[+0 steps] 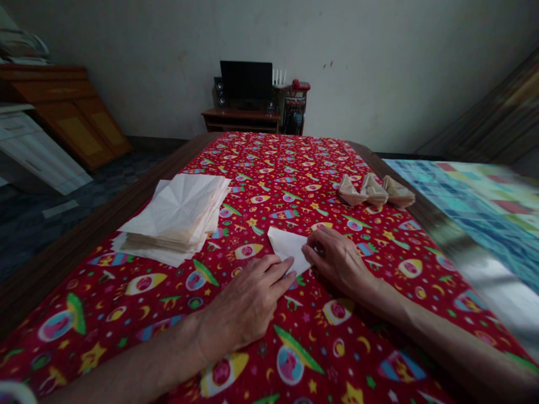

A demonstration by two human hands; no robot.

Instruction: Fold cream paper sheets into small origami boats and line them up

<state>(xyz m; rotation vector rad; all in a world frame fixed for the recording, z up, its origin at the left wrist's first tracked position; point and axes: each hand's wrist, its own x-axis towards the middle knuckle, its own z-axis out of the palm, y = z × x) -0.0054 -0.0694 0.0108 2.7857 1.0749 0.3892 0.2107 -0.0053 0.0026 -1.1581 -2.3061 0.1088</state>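
A small folded piece of white paper (290, 247) lies on the red patterned cloth between my hands. My left hand (252, 297) rests flat, its fingertips pressing on the paper's near left edge. Bent fingers of my right hand (337, 255) close on the paper's right edge, with the thumb tucked near the index finger. A stack of creased white paper sheets (177, 207) sits to the left, beyond my left hand. Several folded paper pieces (374, 192) stand in a row at the back right, apart from my right hand.
The red cloth (290, 168) covers a long table with dark wooden edges (76, 241). Past its far end stand a monitor (246, 81), speakers and a red telephone (300, 85) on a low desk. Cabinets (71, 112) are on the left, and a colourful bed-like surface (484, 207) is on the right.
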